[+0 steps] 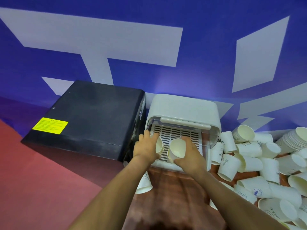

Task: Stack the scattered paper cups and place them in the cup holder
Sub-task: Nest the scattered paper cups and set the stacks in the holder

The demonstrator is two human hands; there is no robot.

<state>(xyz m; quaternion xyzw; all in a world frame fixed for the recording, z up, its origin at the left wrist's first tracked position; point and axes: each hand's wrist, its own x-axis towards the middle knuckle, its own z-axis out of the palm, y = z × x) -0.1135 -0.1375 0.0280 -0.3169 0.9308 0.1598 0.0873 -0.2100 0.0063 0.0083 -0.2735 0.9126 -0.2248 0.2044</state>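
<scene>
Two bare forearms come up from the bottom edge of the frame toward the centre. At the centre, the right hand [191,156] grips a white paper cup [177,151], with its fingers curled round the cup's side; the mouth of this cup is turned toward the camera. Just left of it, the left hand [146,150] holds a second paper cup [159,146] with its fingers wrapped over the wall; this cup is tilted and its mouth faces right. Both cups are above the slotted tray [177,133] of the white cup holder [184,107], which stands at the centre of the frame with its clear lid raised. Whether the cups touch the tray, I cannot tell.

At the right side of the frame lies a pile of scattered cups [259,165], most on their sides, some with blue print. One stack of nested cups [294,140] lies at the far right edge. One more single cup [144,183] lies under the left forearm. Left of the holder stands a black box [89,118] with a yellow label [50,125]. Behind everything is a blue wall [207,47] with grey shapes.
</scene>
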